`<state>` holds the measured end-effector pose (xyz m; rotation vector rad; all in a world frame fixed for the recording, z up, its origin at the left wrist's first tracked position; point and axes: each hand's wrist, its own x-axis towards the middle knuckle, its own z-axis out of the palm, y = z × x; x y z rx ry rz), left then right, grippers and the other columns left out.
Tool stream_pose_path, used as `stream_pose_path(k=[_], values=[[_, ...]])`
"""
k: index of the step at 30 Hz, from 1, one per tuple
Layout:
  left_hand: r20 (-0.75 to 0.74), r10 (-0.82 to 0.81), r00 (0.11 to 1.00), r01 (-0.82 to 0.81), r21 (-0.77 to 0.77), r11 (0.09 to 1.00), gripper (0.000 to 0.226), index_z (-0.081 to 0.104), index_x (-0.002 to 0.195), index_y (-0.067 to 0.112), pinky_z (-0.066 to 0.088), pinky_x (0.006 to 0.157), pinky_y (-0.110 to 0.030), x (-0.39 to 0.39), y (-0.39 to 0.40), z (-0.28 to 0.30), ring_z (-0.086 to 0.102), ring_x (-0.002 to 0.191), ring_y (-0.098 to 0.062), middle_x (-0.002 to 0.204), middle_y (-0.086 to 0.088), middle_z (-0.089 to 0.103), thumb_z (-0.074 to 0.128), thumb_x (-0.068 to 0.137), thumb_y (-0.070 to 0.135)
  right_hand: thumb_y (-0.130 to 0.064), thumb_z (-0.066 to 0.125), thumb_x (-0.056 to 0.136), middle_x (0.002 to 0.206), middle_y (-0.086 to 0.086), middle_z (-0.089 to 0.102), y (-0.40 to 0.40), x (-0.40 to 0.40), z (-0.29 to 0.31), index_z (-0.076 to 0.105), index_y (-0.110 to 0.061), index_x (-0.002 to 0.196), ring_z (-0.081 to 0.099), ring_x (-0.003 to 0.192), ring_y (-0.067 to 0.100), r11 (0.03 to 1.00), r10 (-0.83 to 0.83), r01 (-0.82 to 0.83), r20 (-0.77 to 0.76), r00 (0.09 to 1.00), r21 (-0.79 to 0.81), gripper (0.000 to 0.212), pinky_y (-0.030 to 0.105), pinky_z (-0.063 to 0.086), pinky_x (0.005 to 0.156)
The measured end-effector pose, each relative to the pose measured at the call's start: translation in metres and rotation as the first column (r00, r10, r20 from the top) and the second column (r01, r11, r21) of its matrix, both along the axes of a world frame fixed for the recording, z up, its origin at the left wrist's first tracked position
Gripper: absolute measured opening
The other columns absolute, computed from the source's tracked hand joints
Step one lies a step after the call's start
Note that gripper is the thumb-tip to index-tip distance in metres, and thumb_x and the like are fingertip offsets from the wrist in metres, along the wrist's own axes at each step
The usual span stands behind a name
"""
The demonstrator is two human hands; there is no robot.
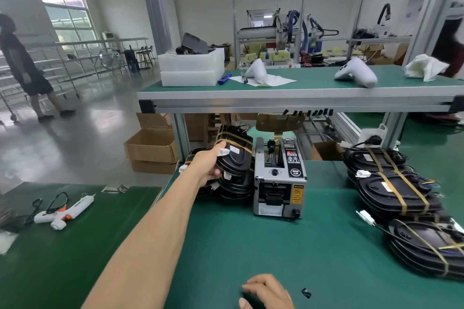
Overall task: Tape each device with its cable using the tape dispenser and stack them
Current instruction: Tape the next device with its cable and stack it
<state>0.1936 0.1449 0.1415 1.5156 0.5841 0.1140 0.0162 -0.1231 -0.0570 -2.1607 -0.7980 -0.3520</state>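
My left hand [209, 167] reaches out and grips a black oval device [236, 152] wrapped with tan tape, holding it tilted on top of a stack of similar devices [234, 187] left of the grey tape dispenser [280, 178]. My right hand [266, 292] rests on the green mat at the bottom edge, fingers loosely bent over something dark that I cannot make out. More taped black devices [394, 190] with cables and white connectors lie piled at the right.
Cut black tape strips [308, 112] hang from the upper shelf's edge. A scrap of black tape [306, 293] lies near my right hand. A white glue gun [64, 212] sits on the left table. White shells and foam boxes stand on the shelf. A person walks at far left.
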Motion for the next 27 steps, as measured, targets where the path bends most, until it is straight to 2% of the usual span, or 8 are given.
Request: stream_pose_path(k=[3,7,11,13,15,20,24,27], values=[[-0.005,-0.030,1.000,0.030,0.026,0.999,0.043,0.071,0.102,0.013,0.041,0.043,-0.023,0.008,-0.002,-0.003,0.038,0.041,-0.012,0.062,0.001,0.057,0.070,0.100,0.055,-0.079,0.041,0.094,0.111,-0.040,0.046,-0.002,0.000,0.005,0.055,-0.062,0.108,0.053,0.099,-0.017,0.999,0.036,-0.036,0.005,0.999,-0.016,0.026,0.003,0.045,0.085],[-0.011,0.004,1.000,-0.004,0.033,0.999,0.043,0.070,0.101,0.013,0.043,0.045,-0.023,0.014,-0.002,-0.011,0.042,0.043,-0.013,0.063,0.001,0.058,0.070,0.099,0.056,-0.079,0.040,0.094,0.109,-0.038,0.048,-0.002,0.003,0.005,0.057,-0.060,0.106,0.053,0.102,-0.017,0.998,0.065,-0.065,-0.006,0.998,-0.022,0.028,0.007,0.050,0.085],[0.001,0.079,0.997,-0.079,0.072,0.994,0.045,0.072,0.100,0.012,0.046,0.044,-0.023,0.016,0.001,-0.020,0.044,0.037,-0.011,0.069,-0.001,0.061,0.072,0.098,0.057,-0.091,0.034,0.086,0.121,-0.042,0.041,-0.004,0.008,-0.002,0.053,-0.066,0.108,0.046,0.115,-0.015,0.997,0.070,-0.070,-0.091,0.993,-0.006,0.038,0.014,0.041,0.104],[0.007,0.110,0.994,-0.110,0.064,0.992,0.043,0.070,0.103,0.011,0.047,0.044,-0.023,0.017,0.003,-0.025,0.044,0.036,-0.011,0.077,-0.005,0.060,0.069,0.101,0.055,-0.091,0.035,0.087,0.118,-0.042,0.042,-0.001,0.008,-0.009,0.049,-0.076,0.097,0.052,0.108,-0.014,0.997,0.055,-0.057,-0.051,0.997,-0.050,0.023,0.011,0.044,0.098],[0.019,0.129,0.991,-0.131,0.104,0.986,0.043,0.071,0.105,0.010,0.054,0.054,-0.028,0.018,0.004,-0.028,0.049,0.039,-0.014,0.080,-0.006,0.064,0.064,0.104,0.053,-0.085,0.039,0.091,0.114,-0.044,0.043,0.002,0.009,-0.018,0.039,-0.082,0.098,0.056,0.100,-0.014,0.997,0.024,-0.027,-0.037,0.999,-0.078,0.008,0.005,0.047,0.089],[0.062,0.134,0.989,-0.145,0.229,0.963,0.046,0.073,0.101,0.016,0.062,0.097,-0.051,0.018,0.004,-0.031,0.060,0.056,-0.024,0.079,-0.011,0.072,0.044,0.112,0.051,-0.083,0.042,0.092,0.116,-0.044,0.043,0.001,0.010,-0.023,0.039,-0.081,0.100,0.051,0.107,-0.017,0.997,-0.015,0.013,-0.026,1.000,-0.080,0.009,-0.002,0.041,0.088],[0.063,0.163,0.985,-0.174,0.257,0.951,0.070,0.070,0.113,0.012,0.062,0.097,-0.052,0.014,0.001,-0.026,0.065,0.053,-0.022,0.076,-0.008,0.073,0.025,0.111,0.066,-0.079,0.043,0.094,0.110,-0.042,0.044,0.003,0.005,-0.012,0.051,-0.065,0.100,0.051,0.100,-0.019,0.999,-0.010,0.009,-0.022,1.000,-0.047,0.018,-0.005,0.037,0.086],[0.051,0.127,0.991,-0.137,0.340,0.930,0.076,0.068,0.109,0.020,0.059,0.099,-0.049,0.003,-0.006,-0.017,0.072,0.062,-0.022,0.067,-0.005,0.074,0.018,0.105,0.077,-0.078,0.042,0.095,0.108,-0.041,0.046,0.003,0.000,0.000,0.055,-0.061,0.100,0.053,0.099,-0.019,1.000,-0.017,0.017,-0.031,0.999,-0.013,0.023,-0.003,0.040,0.085]])
